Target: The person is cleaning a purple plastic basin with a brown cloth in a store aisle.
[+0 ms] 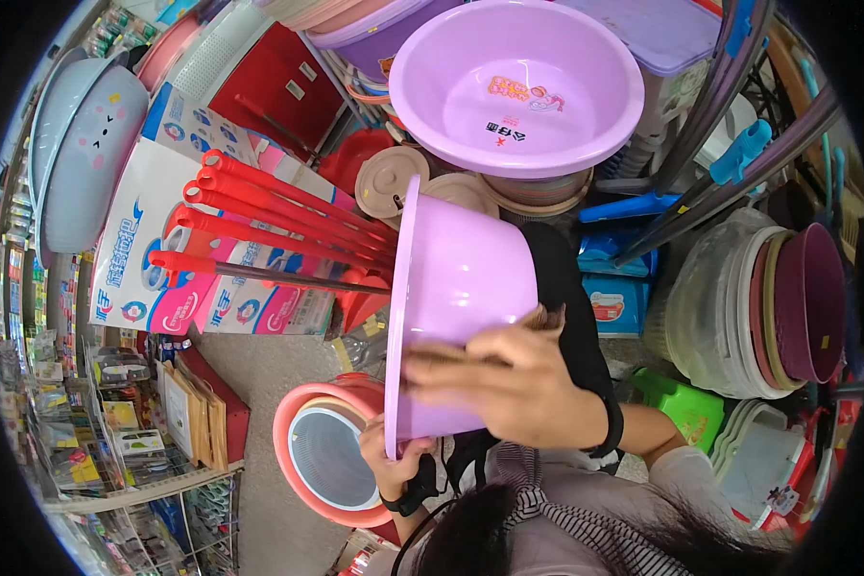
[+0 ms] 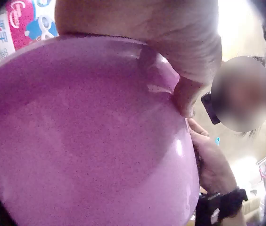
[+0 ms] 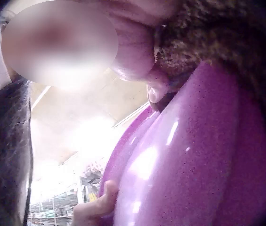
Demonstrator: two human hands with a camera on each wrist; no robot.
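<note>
A light purple plastic basin [image 1: 466,274] is tipped on its side in front of the person, its rim facing left in the head view. The left hand [image 1: 391,463] grips the lower rim, thumb on the outer wall; in the left wrist view that hand [image 2: 180,47] crosses the basin's edge. On the outer wall, the right hand [image 1: 528,384], blurred at the fingers, holds a brown cloth [image 1: 550,322] against the plastic. In the right wrist view the cloth [image 3: 203,37] looks fuzzy and lies under the fingers, touching the basin [image 3: 184,155].
Another purple basin [image 1: 518,86] with printed figures tops a stack ahead. Red-handled poles [image 1: 288,216] lean by white boxes [image 1: 130,240] at left. A pink tub [image 1: 293,437] stands on the floor below. Stacked buckets [image 1: 806,302] and dark poles [image 1: 710,106] crowd the right.
</note>
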